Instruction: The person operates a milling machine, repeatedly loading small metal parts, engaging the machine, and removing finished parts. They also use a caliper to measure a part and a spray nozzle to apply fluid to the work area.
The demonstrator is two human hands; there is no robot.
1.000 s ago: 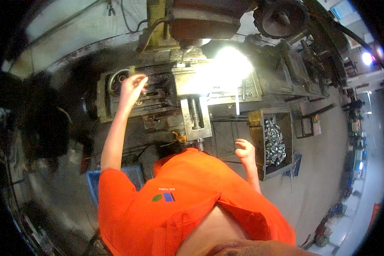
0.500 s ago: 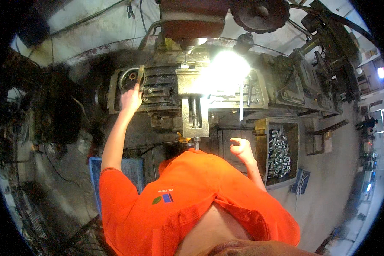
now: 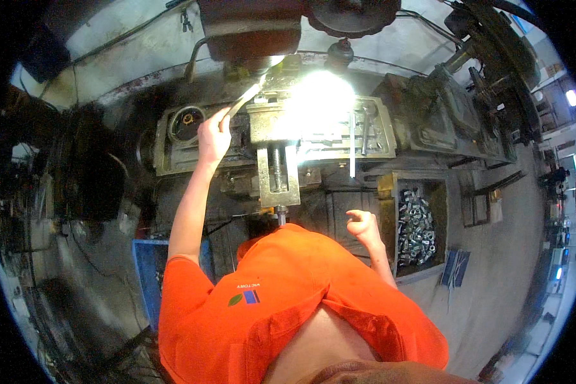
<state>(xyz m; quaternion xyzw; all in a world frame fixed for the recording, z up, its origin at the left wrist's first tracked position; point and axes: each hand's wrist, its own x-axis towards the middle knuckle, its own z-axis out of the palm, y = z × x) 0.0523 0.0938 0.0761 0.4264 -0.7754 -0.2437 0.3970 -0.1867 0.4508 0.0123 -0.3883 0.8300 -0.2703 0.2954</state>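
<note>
My left hand (image 3: 215, 137) is closed on a slim brush (image 3: 244, 97), its pale tip just under the machine's spindle head (image 3: 253, 38), at the left back corner of the vise (image 3: 278, 173). A round dark pan (image 3: 187, 123) with a small brass-coloured ring in it sits on the machine table (image 3: 166, 163), left of that hand. My right hand (image 3: 363, 225) hovers right of the vise's near end with its fingers curled in; what they hold, if anything, cannot be made out.
Glare from a bright lamp (image 3: 323, 99) washes out the right of the vise. To the right, a box (image 3: 397, 185) contains many shiny metal parts (image 3: 417, 227). A blue crate (image 3: 148, 281) stands at my left. Another machine (image 3: 441, 121) is at the far right.
My left hand has moved right with the brush, from over the round pan to beside the vise under the spindle head. My right hand has barely moved. The view has shifted slightly.
</note>
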